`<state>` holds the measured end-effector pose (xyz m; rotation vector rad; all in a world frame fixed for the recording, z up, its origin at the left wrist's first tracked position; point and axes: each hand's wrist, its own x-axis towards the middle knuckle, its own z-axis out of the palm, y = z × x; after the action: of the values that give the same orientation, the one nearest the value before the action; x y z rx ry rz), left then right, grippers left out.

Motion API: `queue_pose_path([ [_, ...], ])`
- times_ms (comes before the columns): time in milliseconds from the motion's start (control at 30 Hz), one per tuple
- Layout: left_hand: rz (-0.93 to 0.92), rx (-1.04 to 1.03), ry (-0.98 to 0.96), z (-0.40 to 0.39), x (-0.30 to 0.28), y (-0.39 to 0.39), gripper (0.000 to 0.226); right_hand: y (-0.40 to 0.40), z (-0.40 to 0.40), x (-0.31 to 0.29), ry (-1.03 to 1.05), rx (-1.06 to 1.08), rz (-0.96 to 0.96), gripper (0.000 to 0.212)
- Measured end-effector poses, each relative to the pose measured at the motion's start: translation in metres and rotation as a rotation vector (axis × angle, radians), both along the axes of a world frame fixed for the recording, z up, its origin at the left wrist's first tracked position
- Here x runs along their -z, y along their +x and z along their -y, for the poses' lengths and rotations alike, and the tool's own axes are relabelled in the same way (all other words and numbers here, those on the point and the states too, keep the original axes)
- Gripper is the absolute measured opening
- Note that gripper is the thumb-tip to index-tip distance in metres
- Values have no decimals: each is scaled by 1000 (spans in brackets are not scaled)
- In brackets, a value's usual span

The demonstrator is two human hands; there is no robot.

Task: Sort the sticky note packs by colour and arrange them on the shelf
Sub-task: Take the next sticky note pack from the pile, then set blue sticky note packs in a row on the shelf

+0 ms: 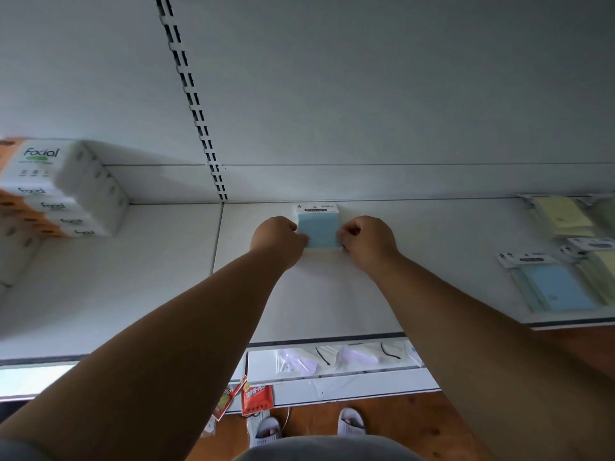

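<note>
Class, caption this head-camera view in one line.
Both hands grip a blue sticky note pack at the white shelf's back.

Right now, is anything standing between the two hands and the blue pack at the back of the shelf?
No. The left hand and the right hand already grip the blue plastic-wrapped sticky note pack by its two sides. It lies against the back of the white shelf; nothing visible lies between.

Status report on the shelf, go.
Left hand and right hand both gripping the blue sticky note stack at the shelf back. More packs far right. Nothing blocking.
</note>
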<state>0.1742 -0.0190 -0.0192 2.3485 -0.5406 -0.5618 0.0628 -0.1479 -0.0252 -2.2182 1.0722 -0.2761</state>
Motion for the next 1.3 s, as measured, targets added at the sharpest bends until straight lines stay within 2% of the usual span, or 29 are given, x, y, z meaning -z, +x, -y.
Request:
queue_pose_path([
  [100,148,-12,12,-11,0,-9,35,-11,-9,-5,-81,64,37,12],
  [233,373,76,-154,-31,-2,-45,31,-48,-22,-8,-146,49,112,10],
  [400,404,328,-227,-27,-8,-104,15,-103,-5,-16,-208,-30,82,9],
  [567,349,400,-247,32,-12,-153,14,-153,56,-43,-350,-92,49,9],
  [633,306,421,-244,62,-11,-179,15,-181,86,-47,-404,-116,-92,11],
  [733,251,486,-214,108,-7,-218,14,-219,130,-50,-488,-169,-419,25],
  [833,150,462,-157,145,-5,-244,15,-240,158,-50,-506,-176,-539,32],
  [967,-4,410,-44,181,-6,-269,22,-256,173,-42,-462,-111,-580,44],
  [1033,-102,335,-71,192,-10,-278,19,-260,176,-37,-447,-76,-545,49],
  [1133,-156,273,-80,202,-14,-287,23,-261,179,-34,-458,-59,-510,35],
  [1200,-151,256,-69,205,-13,-292,16,-263,184,-33,-427,-57,-507,26],
  [1300,-277,164,-69,211,-21,-293,10,-268,188,-31,-326,18,-423,37],
])
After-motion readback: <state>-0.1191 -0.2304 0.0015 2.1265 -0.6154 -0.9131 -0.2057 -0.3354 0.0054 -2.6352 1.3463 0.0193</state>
